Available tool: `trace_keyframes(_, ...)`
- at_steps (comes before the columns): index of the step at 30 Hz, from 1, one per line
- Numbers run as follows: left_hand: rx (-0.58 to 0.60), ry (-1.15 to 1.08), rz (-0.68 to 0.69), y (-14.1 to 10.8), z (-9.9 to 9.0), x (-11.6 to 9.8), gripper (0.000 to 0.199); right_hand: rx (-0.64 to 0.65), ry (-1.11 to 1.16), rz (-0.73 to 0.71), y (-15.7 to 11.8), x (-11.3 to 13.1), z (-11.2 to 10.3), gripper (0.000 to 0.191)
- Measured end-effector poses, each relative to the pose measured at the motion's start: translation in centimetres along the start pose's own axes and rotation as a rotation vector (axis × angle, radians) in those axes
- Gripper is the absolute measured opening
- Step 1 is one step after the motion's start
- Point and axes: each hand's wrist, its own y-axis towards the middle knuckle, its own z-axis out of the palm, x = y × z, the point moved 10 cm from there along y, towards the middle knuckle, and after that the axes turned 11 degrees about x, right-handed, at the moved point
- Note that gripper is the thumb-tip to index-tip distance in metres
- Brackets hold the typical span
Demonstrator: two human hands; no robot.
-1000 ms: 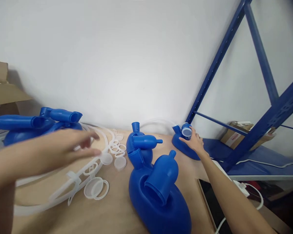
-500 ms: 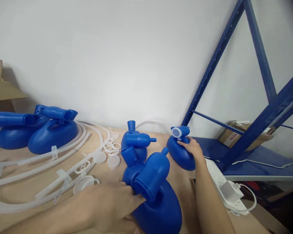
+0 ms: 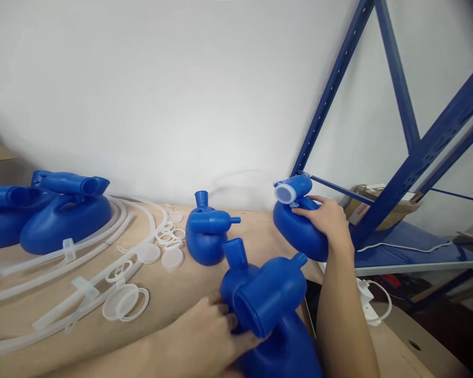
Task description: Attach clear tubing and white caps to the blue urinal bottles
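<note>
My left hand [image 3: 205, 328] is at the near blue urinal bottle [image 3: 278, 344], fingers curled against its handle side, with the thumb under the wide mouth piece. That bottle has a stubby spout and an uncapped mouth piece on top. My right hand [image 3: 326, 218] grips another blue urinal bottle [image 3: 297, 228] at the right by its body and handle. A translucent white ring or cap [image 3: 285, 193] sits on its mouth, and its base appears raised and tilted. Between them, farther back, a third urinal bottle [image 3: 205, 247] stands on the table [image 3: 173, 291].
More urinal bottles [image 3: 65, 220] stand at the left beside clear plastic hoses [image 3: 98, 247]. White rings and lids [image 3: 120, 303] lie loose on the table. At the right are a blue metal rack [image 3: 421, 152], a cardboard box [image 3: 390, 210] and a white plug with cable [image 3: 366, 302].
The right urinal bottle has risen and tilted in my right hand. My left hand and the near bottle have shifted right, apart from the middle bottle. The view has turned slightly right.
</note>
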Motion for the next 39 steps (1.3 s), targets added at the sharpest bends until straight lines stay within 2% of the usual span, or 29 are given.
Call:
trace_keyframes(2, -0.026, 0.01, -0.034, 0.6, -0.5, 0.9, 0.08, -0.049, 0.019, -0.001, -0.6, 0.0, -1.6, 0.068)
trace_keyframes(6, -0.059, -0.008, -0.185, 2.5, -1.2, 3.6, 0.106, -0.12, 0.116, -0.049, -1.5, 0.0, -3.8, 0.066)
trace_keyframes(8, -0.054, -0.014, -0.279, 3.6, -1.7, 4.9, 0.109, -0.168, 0.173, -0.077, -2.2, 0.3, -4.9, 0.07)
trace_keyframes(15, -0.116, -0.087, -0.552, 6.4, -4.0, 9.5, 0.088, -0.324, 0.312, -0.21, -6.5, 3.3, -9.1, 0.069)
trace_keyframes(17, -0.176, -0.105, -0.599, 6.4, -4.6, 10.5, 0.07, -0.298, 0.318, -0.231, -7.4, 4.1, -9.7, 0.071)
trace_keyframes(19, -0.232, -0.11, -0.589, 6.0, -5.7, 10.5, 0.046, -0.255, 0.317, -0.247, -8.1, 4.8, -9.8, 0.072)
trace_keyframes(21, -0.295, -0.155, -0.494, 5.1, -7.6, 9.5, 0.027, -0.226, 0.302, -0.272, -8.7, 5.7, -9.9, 0.072)
trace_keyframes(23, -0.443, -0.238, -0.366, 3.0, -10.9, 8.0, 0.028, -0.217, 0.266, -0.315, -9.4, 6.8, -9.9, 0.069)
trace_keyframes(25, -0.711, -0.266, -0.263, -0.9, -15.3, 6.5, 0.024, -0.221, 0.219, -0.369, -10.4, 8.3, -9.9, 0.062)
trace_keyframes(27, -0.983, -0.173, -0.201, -5.7, -19.0, 5.1, 0.02, -0.216, 0.184, -0.436, -11.6, 9.9, -9.9, 0.056)
trace_keyframes(28, -1.076, -0.098, -0.18, -7.7, -20.2, 4.3, 0.023, -0.202, 0.173, -0.476, -12.2, 10.8, -9.8, 0.054)
trace_keyframes(30, -1.183, 0.076, -0.167, -10.7, -21.6, 3.1, 0.031, -0.167, 0.16, -0.565, -13.6, 12.4, -9.4, 0.05)
trace_keyframes(34, -1.23, 0.439, -0.274, -13.4, -22.4, 1.9, 0.04, -0.108, 0.125, -0.701, -16.0, 15.0, -8.4, 0.046)
trace_keyframes(36, -1.176, 0.554, -0.295, -13.2, -22.3, 1.7, 0.042, -0.065, 0.113, -0.751, -16.7, 16.3, -7.5, 0.045)
trace_keyframes(39, -1.071, 0.597, -0.245, -12.0, -21.8, 2.3, 0.038, 0.023, 0.108, -0.779, -16.9, 17.8, -5.8, 0.046)
